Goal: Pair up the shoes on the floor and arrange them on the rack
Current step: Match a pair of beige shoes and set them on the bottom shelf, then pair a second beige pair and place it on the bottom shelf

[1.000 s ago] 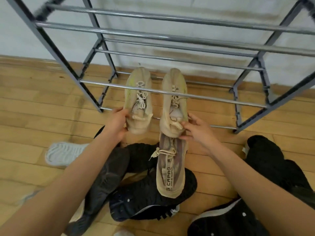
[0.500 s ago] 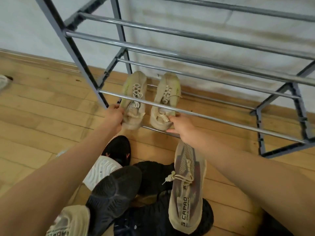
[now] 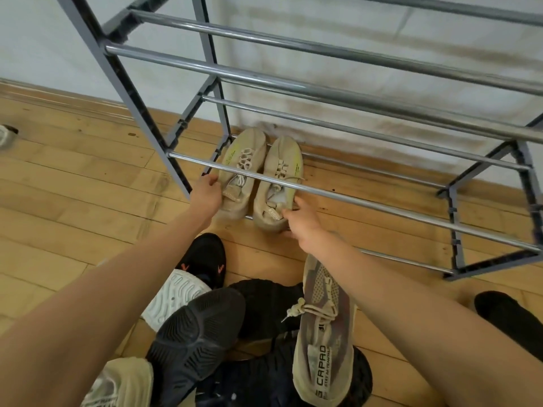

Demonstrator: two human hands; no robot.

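Two beige sneakers lie side by side on the bottom tier of the grey metal rack (image 3: 367,201), toes toward the wall. My left hand (image 3: 207,193) grips the heel side of the left beige sneaker (image 3: 244,160). My right hand (image 3: 298,221) holds the heel of the right beige sneaker (image 3: 282,168). On the floor near me lie a beige and brown CAPAO sneaker (image 3: 324,333), a black shoe sole-up (image 3: 197,336), another black shoe (image 3: 205,257), a white-soled shoe (image 3: 173,295) and a beige shoe (image 3: 123,383).
The rack's upper chrome bars (image 3: 293,80) cross above my hands. A white wall (image 3: 352,33) stands behind the rack. A dark shoe (image 3: 508,318) lies at the right. Something small sits at the far left edge (image 3: 6,136). Bare wooden floor (image 3: 58,201) spreads to the left.
Both hands have pushed the beige pair further back onto the bottom tier, toward the wall. My view has shifted right and closer to the rack.
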